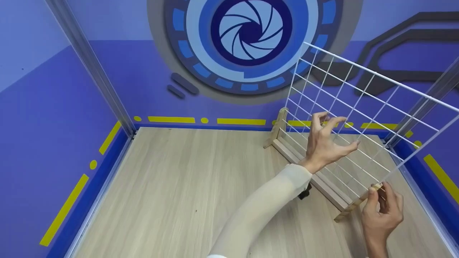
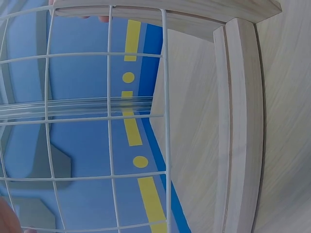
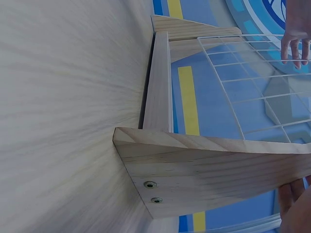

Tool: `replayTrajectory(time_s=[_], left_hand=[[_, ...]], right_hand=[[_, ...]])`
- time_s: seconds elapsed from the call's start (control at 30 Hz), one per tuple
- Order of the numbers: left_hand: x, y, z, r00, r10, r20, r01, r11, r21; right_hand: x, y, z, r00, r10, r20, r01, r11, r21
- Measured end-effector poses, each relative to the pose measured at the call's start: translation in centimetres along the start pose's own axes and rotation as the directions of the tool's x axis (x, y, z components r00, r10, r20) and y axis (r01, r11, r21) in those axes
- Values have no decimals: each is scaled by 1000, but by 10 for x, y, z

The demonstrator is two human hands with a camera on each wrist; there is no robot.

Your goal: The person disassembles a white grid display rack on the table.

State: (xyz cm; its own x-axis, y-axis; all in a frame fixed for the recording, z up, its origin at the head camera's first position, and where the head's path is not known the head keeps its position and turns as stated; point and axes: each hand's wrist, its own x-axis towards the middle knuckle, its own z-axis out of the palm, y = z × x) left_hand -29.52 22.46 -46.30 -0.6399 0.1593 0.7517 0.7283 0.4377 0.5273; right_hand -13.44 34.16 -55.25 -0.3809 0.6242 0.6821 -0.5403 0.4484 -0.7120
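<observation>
A white wire grid [image 1: 353, 107] leans upright between the two end pieces of a wooden stand [image 1: 322, 182]. In the head view my left hand [image 1: 322, 141] is in front of the grid's middle, thumb and fingers spread apart in a wide curve. Part of that hand [image 2: 7, 218] shows at the lower left corner of the left wrist view, right by the wires. My right hand [image 1: 383, 211] pinches the top of the near wooden end piece [image 3: 214, 170], beside the grid's lower corner. In the right wrist view, two screw heads show on this end piece.
The stand rests on the right side of a light wood-grain table [image 1: 172, 179]. Blue-purple walls with yellow markings [image 1: 241, 122] and metal corner posts [image 1: 89, 64] enclose it. A small black object [image 1: 304, 192] shows beneath my left sleeve.
</observation>
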Motion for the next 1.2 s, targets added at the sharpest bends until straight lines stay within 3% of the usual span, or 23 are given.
replayTrajectory(time_s=[1.2], left_hand=[[15, 11, -9, 1000, 15, 5, -15, 1000, -2]], right_hand=[[0, -3, 1, 1000, -25, 7, 25, 1000, 6]])
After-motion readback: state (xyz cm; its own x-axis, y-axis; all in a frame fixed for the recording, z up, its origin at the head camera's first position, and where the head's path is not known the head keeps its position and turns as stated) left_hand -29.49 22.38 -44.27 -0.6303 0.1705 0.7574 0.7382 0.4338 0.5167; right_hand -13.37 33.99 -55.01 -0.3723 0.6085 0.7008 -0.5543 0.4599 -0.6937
